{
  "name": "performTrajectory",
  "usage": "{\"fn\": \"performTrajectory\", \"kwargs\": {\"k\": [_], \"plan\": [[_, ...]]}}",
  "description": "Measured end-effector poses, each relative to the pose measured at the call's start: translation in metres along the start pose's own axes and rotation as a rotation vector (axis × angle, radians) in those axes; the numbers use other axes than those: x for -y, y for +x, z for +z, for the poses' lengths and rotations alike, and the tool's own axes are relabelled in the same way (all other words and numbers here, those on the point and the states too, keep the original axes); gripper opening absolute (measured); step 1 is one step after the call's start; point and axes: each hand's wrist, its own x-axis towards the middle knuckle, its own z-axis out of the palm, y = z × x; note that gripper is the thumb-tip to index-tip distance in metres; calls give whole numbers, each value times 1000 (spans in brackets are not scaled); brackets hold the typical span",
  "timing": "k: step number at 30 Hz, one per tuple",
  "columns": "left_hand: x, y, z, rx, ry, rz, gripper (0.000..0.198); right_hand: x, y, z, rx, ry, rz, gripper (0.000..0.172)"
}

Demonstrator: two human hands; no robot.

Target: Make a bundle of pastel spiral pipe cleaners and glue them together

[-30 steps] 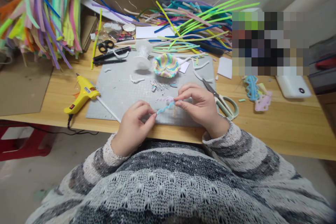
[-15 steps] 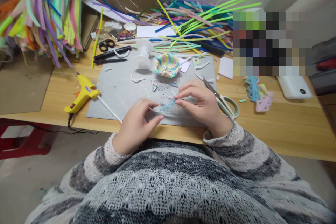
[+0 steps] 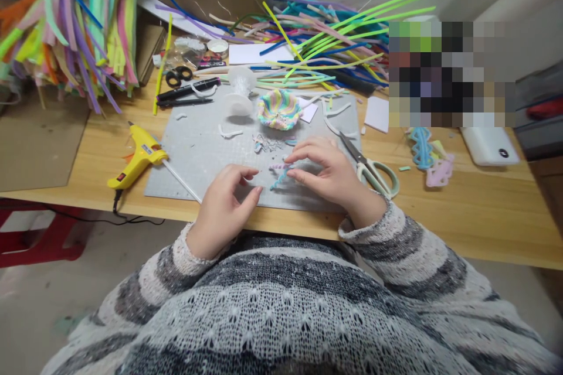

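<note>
Over the grey cutting mat, my right hand pinches a small piece of twisted pipe cleaners between thumb and fingertips. One arm of the piece is light blue and the other pinkish purple; where they join is partly hidden by my fingers. My left hand is empty, thumb and index finger apart, just left of the piece and not touching it. Beyond my hands sits a ruffled pastel pipe-cleaner bowl, with a small tangle of thin dark wire in front of it.
A yellow glue gun lies at left, scissors at right. Behind the mat are a clear spool, black markers and piled pipe cleaners. Blue and pink shaped pieces lie near a white device.
My right hand has shifted slightly left with the twisted pipe cleaners. My left hand has drawn a little left, its thumb and index finger still apart.
</note>
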Motion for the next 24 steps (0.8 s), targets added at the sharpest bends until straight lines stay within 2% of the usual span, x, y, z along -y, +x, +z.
{"fn": "performTrajectory", "kwargs": {"k": [4, 8, 11, 14, 15, 16, 18, 20, 24], "plan": [[1, -1, 1, 1, 4, -2, 19, 2, 0, -3, -19, 53, -23, 18], [-1, 1, 1, 7, 5, -7, 20, 3, -1, -6, -128, 139, -31, 21], [-3, 1, 2, 3, 7, -2, 20, -1, -1, -4, -337, 224, 0, 21], [-5, -2, 3, 25, -5, 6, 6, -9, 2, 0, -608, 331, 55, 20], [-6, -3, 4, 35, -13, 12, 12, -13, 3, 1, -661, 367, 61, 19], [-7, -4, 4, 37, -20, 18, 15, -16, 4, 2, -689, 388, 74, 18], [-10, -4, 6, 14, -19, 35, 6, -23, 5, 5, -701, 403, 113, 15], [-15, -1, 7, -11, 10, 70, 11, -28, 6, 8, -694, 404, 148, 13], [-32, 18, 7, 13, 90, 168, 11, -30, 4, 15, -728, 376, 177, 9]]}}
